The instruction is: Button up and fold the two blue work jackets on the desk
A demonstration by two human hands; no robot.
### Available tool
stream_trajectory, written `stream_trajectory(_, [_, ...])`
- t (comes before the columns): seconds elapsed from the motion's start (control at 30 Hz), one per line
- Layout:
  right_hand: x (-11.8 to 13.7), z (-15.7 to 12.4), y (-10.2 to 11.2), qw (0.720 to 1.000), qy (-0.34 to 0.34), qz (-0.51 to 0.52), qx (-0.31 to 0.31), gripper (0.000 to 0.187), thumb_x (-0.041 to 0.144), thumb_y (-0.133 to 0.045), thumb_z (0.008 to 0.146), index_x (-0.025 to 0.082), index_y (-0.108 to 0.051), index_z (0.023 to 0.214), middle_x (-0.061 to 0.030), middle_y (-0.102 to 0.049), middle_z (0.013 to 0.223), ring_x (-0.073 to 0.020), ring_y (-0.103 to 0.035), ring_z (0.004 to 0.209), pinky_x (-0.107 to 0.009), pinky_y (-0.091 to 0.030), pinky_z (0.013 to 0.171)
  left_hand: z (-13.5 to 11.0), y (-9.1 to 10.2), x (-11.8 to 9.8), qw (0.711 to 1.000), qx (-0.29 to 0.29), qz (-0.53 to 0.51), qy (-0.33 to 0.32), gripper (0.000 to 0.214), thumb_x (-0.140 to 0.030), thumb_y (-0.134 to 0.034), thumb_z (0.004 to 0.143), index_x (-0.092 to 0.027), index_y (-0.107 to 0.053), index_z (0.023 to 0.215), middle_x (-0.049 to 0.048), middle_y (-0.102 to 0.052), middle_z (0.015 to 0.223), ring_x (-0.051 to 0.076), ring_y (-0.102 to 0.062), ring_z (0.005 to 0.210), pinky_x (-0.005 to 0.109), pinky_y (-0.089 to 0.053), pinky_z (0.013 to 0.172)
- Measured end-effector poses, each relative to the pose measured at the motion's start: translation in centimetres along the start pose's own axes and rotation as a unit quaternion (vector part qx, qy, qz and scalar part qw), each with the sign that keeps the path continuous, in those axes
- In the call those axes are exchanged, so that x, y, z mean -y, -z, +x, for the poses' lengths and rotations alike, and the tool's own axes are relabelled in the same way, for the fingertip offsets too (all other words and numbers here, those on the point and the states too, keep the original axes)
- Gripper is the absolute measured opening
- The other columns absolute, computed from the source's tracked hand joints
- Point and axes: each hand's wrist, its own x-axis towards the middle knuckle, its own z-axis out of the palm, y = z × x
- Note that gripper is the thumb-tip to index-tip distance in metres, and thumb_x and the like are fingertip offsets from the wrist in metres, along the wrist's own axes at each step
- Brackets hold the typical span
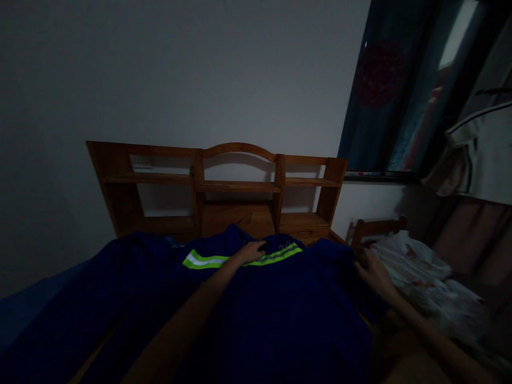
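A dark blue work jacket (280, 314) with a yellow-green reflective stripe (204, 261) lies spread out in front of me. My left hand (251, 250) reaches far forward and rests on the stripe near the collar, fingers curled onto the cloth. My right hand (370, 272) grips the jacket's right edge, fingers closed on the fabric. The room is dim and fine detail is hard to see.
A wooden headboard with open shelves (236, 186) stands against the white wall behind the jacket. White crumpled fabric or plastic (416, 277) lies at the right beside a small wooden rail (376, 226). A dark curtain (384, 90) and hanging clothes (480, 154) fill the upper right.
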Motion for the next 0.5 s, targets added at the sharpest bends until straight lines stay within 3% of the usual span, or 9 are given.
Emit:
stream_trajectory(0.07, [1.7,1.3,0.0,0.999,0.027,0.005,0.030,0.059,0.031,-0.046,0.079,0.015,-0.036,0.135,-0.0130,-0.049,0.130,-0.0263,-0.054,0.110,-0.036,-0.045,0.089,1.4,0.0,-0.5,0.998,0.011,-0.055,0.008,0.057,-0.046,-0.048,0.084,-0.022,-0.042,0.136,0.0071,-0.057,0.128,0.021,-0.058,0.108,0.026,-0.045,0.087])
stream_trajectory(0.17, [3.4,3.2,-0.6,0.991,0.074,0.011,0.111,0.075,0.023,-0.050,0.075,0.021,-0.020,0.144,-0.0100,-0.034,0.144,-0.0258,-0.051,0.116,-0.034,-0.046,0.088,3.4,-0.7,-1.1,0.980,0.000,-0.178,0.085,0.080,-0.051,-0.054,0.080,-0.018,-0.021,0.145,0.0128,-0.060,0.123,0.021,-0.063,0.096,0.026,-0.051,0.072])
stream_trajectory(0.23, [3.8,4.3,-1.3,0.980,0.100,0.012,0.170,0.079,0.019,-0.052,0.073,0.022,-0.021,0.144,-0.0086,-0.035,0.144,-0.0246,-0.051,0.117,-0.032,-0.045,0.089,4.8,-1.5,-1.1,0.968,-0.027,-0.207,0.141,0.086,-0.040,-0.068,0.071,-0.015,-0.027,0.143,0.0125,-0.066,0.111,0.020,-0.066,0.081,0.026,-0.051,0.064])
stream_trajectory(0.3, [3.8,5.1,-1.8,0.973,0.107,0.000,0.204,0.069,0.017,-0.052,0.074,0.022,-0.032,0.140,-0.0084,-0.045,0.137,-0.0234,-0.053,0.113,-0.031,-0.043,0.090,6.1,-1.9,-0.9,0.964,-0.063,-0.198,0.166,0.071,-0.024,-0.070,0.067,-0.014,-0.046,0.132,0.0112,-0.069,0.104,0.019,-0.066,0.079,0.026,-0.052,0.065])
stream_trajectory(0.4, [2.9,6.0,-1.5,0.986,0.069,-0.024,0.151,0.044,0.017,-0.045,0.081,0.022,-0.051,0.125,-0.0088,-0.058,0.121,-0.0222,-0.059,0.101,-0.031,-0.043,0.086,7.6,-1.5,-0.3,0.957,-0.139,-0.185,0.176,0.044,-0.015,-0.059,0.073,-0.011,-0.061,0.116,0.0130,-0.068,0.107,0.021,-0.065,0.092,0.028,-0.051,0.077])
stream_trajectory(0.5, [1.3,6.8,0.5,1.000,0.021,-0.001,0.006,0.032,0.021,-0.040,0.086,0.019,-0.055,0.114,-0.0086,-0.062,0.111,-0.0219,-0.061,0.094,-0.030,-0.044,0.080,8.7,0.2,0.1,0.946,-0.215,-0.182,0.160,0.046,-0.014,-0.054,0.076,-0.010,-0.057,0.122,0.0141,-0.063,0.118,0.021,-0.061,0.105,0.028,-0.048,0.088])
